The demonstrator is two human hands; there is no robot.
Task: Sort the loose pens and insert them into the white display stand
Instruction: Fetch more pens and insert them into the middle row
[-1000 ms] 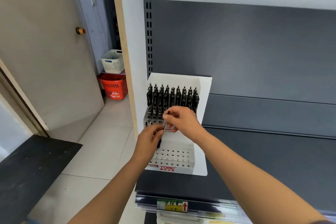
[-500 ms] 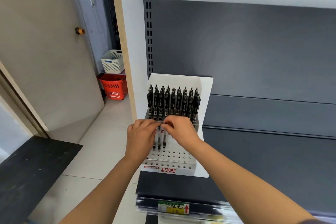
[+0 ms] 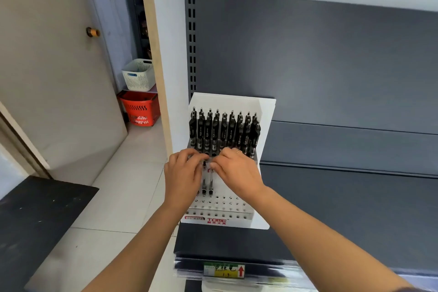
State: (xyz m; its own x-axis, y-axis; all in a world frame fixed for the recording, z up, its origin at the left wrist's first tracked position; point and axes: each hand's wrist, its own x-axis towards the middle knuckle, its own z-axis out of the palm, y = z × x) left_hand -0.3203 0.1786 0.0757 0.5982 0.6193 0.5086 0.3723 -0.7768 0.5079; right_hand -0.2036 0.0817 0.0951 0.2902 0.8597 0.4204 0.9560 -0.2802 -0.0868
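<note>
A white display stand (image 3: 265, 125) with a red logo on its front sits at the left end of a dark grey shelf (image 3: 343, 208). Its back tier holds a row of black pens (image 3: 224, 129). Two or three clear-barrelled pens (image 3: 207, 182) stand upright in holes of the lower tier. My left hand (image 3: 182, 175) and my right hand (image 3: 237, 170) meet over the tops of those pens, fingertips pinched around them. Which hand grips which pen is hidden by the fingers. Several front holes stay unfilled.
A slotted grey upright (image 3: 191, 31) and the shelf's back panel rise behind the stand. A price tag strip (image 3: 224, 270) runs along the shelf's front edge. To the left are a tiled floor, a red basket (image 3: 139, 108), a white basket (image 3: 138, 73) and a door.
Both hands dropped from in front of the black pen row to the lower tier, and clear pens now stand in its holes. Over the last half second the hands barely moved.
</note>
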